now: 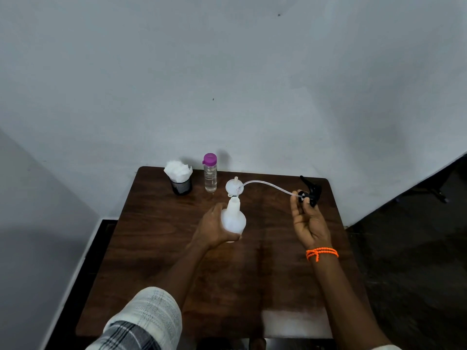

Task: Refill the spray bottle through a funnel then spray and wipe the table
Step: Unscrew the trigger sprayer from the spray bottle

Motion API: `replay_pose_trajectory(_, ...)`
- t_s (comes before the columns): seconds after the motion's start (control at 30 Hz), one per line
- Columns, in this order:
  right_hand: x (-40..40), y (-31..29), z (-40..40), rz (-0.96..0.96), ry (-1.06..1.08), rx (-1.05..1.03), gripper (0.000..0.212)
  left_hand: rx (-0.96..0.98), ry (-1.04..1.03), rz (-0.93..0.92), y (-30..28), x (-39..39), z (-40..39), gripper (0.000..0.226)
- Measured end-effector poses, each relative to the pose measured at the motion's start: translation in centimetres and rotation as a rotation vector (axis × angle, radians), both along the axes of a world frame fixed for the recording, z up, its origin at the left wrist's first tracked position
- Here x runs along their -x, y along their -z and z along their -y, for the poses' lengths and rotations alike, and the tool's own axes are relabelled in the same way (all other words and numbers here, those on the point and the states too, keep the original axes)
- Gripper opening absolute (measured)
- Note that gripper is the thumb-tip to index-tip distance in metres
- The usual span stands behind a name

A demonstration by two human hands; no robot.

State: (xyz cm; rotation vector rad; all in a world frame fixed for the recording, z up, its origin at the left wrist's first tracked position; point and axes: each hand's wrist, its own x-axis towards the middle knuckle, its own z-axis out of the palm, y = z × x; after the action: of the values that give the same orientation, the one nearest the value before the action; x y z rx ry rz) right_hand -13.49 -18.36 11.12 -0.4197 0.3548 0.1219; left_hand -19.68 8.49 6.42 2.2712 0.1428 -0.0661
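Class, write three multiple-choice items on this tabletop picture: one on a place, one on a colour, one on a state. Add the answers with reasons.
1. Where does the funnel stand?
A. just behind the white spray bottle
B. inside the black cup
C. on the floor

2. What colour is the water bottle cap?
A. green
B. purple
C. orange

3. What state is the spray head in?
A. screwed onto the bottle
B. lying on the table
C. off the bottle, held by the right hand

Answers: 1 A, it sits beyond the bottle's neck. 2 B, the cap shows purple. 3 C, its tube hangs free while the left hand grips the bottle.
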Motion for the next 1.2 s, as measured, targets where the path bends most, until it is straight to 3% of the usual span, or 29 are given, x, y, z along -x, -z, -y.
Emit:
replay_pose_trajectory(0.2, 0.2, 0.4, -0.1, 0.018, 0.009, 0.039, 0.036, -0.014, 0.008, -0.023, 0.4, 0.1, 0.0, 0.095)
replay_pose_trajectory(0.57, -1.0, -0.3, 1.3, 0.043, 0.025, 0.040, 0.023, -0.004, 0.000, -0.032, 1.2, 0.7, -0.2, 0.092)
replay_pose_trajectory(0.67, -1.4, -0.8, 1.9, 0.046, 0.011, 0.064, 0.030, 0.004, -0.009, -0.050, 1.6, 0.7, -0.5, 0.091)
replay_pose_trajectory(0.73, -1.9, -0.9, 2.2, 0.022, -0.009, 0.116, 0.033, 0.010, -0.028, -0.069, 1.9, 0.8, -0.8, 0.091)
replay_pose_trajectory(0.87, -2.8, -0.2, 2.5, -0.038, -0.070, 0.252, 0.015, 0.027, -0.045, -0.099, 2.8, 1.0, -1.3, 0.093)
replay_pose_trajectory(1.2, -4.8, 4.5, 0.3, -0.150, -0.391, 0.680, 0.014, 0.055, 0.000, -0.137, 4.5, 0.3, -1.5, 0.087)
